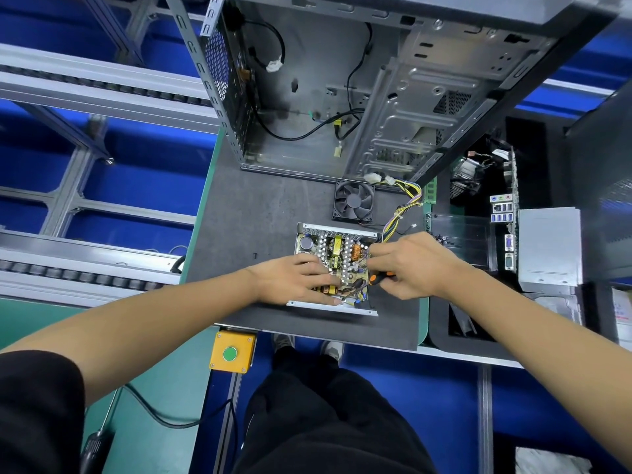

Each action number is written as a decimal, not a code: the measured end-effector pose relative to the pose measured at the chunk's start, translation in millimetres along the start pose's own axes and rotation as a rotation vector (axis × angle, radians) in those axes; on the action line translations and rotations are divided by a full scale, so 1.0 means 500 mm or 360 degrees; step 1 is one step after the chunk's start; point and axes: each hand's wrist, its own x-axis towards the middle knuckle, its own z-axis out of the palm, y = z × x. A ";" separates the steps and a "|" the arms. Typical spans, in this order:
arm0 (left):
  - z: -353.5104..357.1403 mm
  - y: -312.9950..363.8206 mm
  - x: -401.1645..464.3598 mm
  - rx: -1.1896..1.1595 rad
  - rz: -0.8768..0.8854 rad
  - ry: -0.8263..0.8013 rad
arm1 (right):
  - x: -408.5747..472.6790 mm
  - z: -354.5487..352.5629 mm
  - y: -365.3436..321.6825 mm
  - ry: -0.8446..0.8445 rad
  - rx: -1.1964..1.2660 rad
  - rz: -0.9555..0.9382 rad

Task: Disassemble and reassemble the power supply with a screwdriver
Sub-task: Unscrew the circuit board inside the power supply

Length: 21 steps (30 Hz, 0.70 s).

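The open power supply lies on the grey mat, its circuit board with coils and capacitors exposed inside the metal tray. My left hand rests on the board's near left part, fingers flat over the components. My right hand grips a screwdriver with an orange and black handle at the board's right edge; its tip is hidden. A bundle of yellow and coloured wires runs from the supply toward the case.
An open computer case stands behind the supply. A black fan lies between them. One small screw sits on the mat to the left. A black tray with a motherboard and a metal cover is at the right. A yellow button box hangs at the table's front edge.
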 end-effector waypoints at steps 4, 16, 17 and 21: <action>0.009 0.002 -0.002 0.0016 -0.0020 -0.0006 | -0.006 -0.006 -0.001 -0.0003 0.0017 -0.0007; 0.001 0.003 -0.001 0.0011 -0.0019 0.0060 | -0.005 -0.026 -0.006 -0.0036 0.0105 -0.0062; 0.000 0.003 0.000 0.0014 -0.0017 0.0071 | -0.005 -0.026 -0.007 -0.0040 0.0099 -0.0069; -0.004 0.004 0.001 0.0044 -0.0009 0.0096 | 0.000 -0.028 -0.010 -0.0034 0.0099 -0.0080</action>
